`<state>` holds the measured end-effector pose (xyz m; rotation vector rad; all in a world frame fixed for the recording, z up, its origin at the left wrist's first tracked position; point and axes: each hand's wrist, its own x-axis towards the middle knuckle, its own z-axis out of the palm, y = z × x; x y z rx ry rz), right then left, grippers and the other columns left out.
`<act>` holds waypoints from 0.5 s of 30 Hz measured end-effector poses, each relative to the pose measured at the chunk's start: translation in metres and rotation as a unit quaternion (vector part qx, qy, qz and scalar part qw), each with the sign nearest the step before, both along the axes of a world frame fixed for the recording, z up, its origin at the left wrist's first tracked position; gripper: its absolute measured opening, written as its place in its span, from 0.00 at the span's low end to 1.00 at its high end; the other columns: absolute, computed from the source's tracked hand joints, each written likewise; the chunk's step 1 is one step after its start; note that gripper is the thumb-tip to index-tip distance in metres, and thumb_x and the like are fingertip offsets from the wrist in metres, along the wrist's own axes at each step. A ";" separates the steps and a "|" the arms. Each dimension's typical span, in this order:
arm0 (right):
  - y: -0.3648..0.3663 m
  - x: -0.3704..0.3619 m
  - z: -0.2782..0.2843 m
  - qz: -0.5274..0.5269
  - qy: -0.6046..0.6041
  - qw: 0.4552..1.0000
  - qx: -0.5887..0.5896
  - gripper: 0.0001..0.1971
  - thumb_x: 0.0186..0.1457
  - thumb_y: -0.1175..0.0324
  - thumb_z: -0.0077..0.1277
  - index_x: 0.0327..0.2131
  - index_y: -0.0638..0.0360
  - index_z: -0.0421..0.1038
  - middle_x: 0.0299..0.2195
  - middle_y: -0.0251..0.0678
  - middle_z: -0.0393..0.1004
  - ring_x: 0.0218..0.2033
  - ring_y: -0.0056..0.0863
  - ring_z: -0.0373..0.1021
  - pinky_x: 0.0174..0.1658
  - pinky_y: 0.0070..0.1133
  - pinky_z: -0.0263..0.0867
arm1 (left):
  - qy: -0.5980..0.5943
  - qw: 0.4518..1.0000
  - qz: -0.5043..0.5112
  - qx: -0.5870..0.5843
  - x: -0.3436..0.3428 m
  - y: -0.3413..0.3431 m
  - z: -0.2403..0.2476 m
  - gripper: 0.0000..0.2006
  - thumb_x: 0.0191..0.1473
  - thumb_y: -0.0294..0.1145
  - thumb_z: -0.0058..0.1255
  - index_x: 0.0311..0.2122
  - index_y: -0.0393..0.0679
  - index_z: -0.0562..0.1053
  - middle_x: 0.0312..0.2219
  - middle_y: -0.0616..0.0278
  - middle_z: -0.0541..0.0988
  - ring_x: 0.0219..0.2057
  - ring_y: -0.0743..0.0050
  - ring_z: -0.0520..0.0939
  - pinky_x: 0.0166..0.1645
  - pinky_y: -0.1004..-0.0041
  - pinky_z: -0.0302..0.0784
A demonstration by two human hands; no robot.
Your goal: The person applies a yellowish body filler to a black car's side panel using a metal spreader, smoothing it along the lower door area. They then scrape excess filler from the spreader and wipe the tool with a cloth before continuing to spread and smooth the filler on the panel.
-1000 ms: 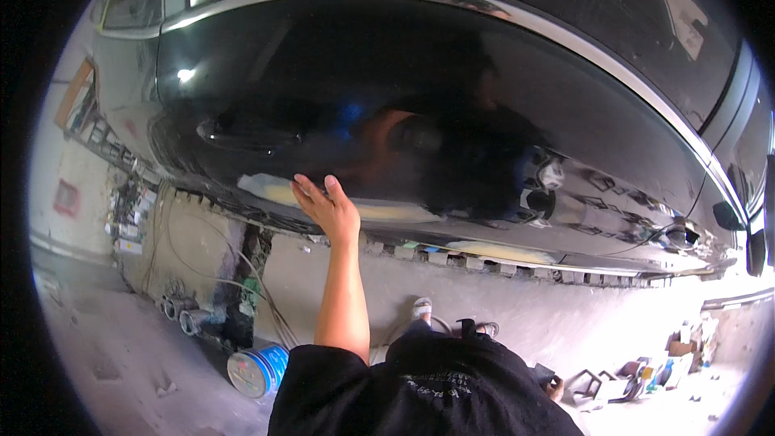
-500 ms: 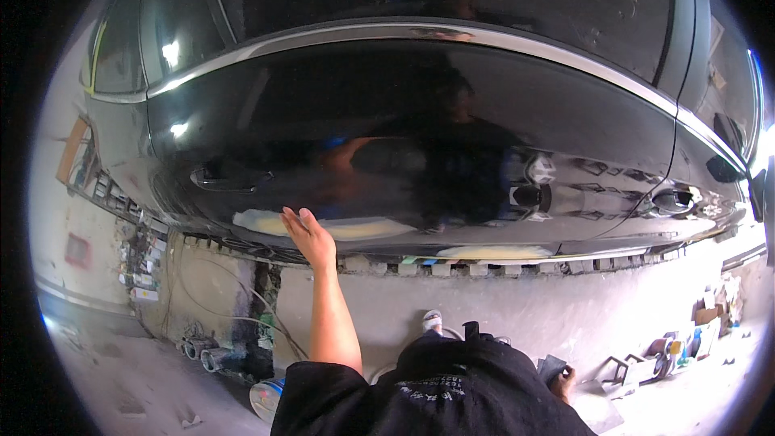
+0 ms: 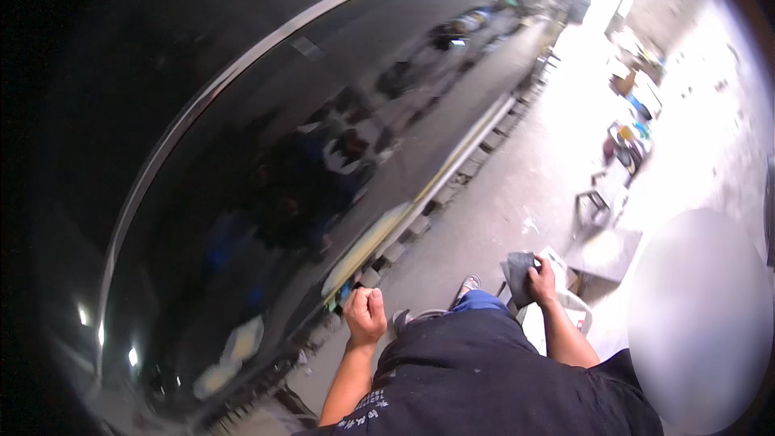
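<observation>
My left hand (image 3: 365, 316) is closed in a loose fist with the thumb on top, and nothing shows in it. It is in front of the lower edge of a black car door (image 3: 266, 153), near a long pale-yellow filler patch (image 3: 371, 246). Another yellowish-white filler patch (image 3: 234, 355) lies farther down and left on the same side of the car. Off to the right, my right hand (image 3: 542, 281) grips dark grey flat sheets (image 3: 519, 274) that look like sandpaper. They are over a white container (image 3: 557, 319), partly hidden by the arm.
A grey flat board (image 3: 607, 254) lies beyond my right hand. A small dark stool (image 3: 593, 200) and several mixed items (image 3: 628, 149) line the floor at the right. A whitish blurred oval (image 3: 701, 319) covers the lower right. A chrome strip (image 3: 202, 105) runs along the car.
The view has swung to the right along the car. My left hand has left the filler patch, gone from open to a fist and come closer to me. The right hand has come into fuller view.
</observation>
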<state>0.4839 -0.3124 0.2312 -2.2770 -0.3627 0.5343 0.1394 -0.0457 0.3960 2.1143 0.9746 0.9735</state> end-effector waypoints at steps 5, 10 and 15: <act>0.006 0.028 0.048 -0.062 0.015 0.989 0.137 0.22 0.54 0.73 0.51 0.54 0.62 0.66 0.29 0.30 0.69 0.30 0.19 0.65 0.36 0.19 0.65 | 0.005 0.996 -0.072 -0.060 0.101 -0.023 0.008 0.09 0.60 0.33 0.50 0.31 0.39 0.71 0.21 0.55 0.75 0.20 0.61 0.75 0.27 0.69 0.70; 0.022 0.050 0.117 -0.046 0.102 0.961 0.252 0.23 0.56 0.72 0.51 0.56 0.64 0.63 0.33 0.30 0.69 0.34 0.18 0.64 0.39 0.17 0.63 | -0.018 0.964 -0.153 -0.219 0.179 -0.030 0.006 0.08 0.60 0.33 0.52 0.38 0.38 0.73 0.25 0.63 0.78 0.25 0.78 0.77 0.32 0.77 0.73; 0.032 0.068 0.157 -0.011 0.178 0.926 0.333 0.23 0.59 0.73 0.49 0.58 0.64 0.60 0.36 0.32 0.70 0.37 0.18 0.66 0.43 0.18 0.65 | -0.062 0.853 -0.271 -0.443 0.263 -0.060 0.031 0.15 0.61 0.33 0.50 0.50 0.36 0.70 0.38 0.60 0.79 0.41 0.74 0.79 0.48 0.74 0.73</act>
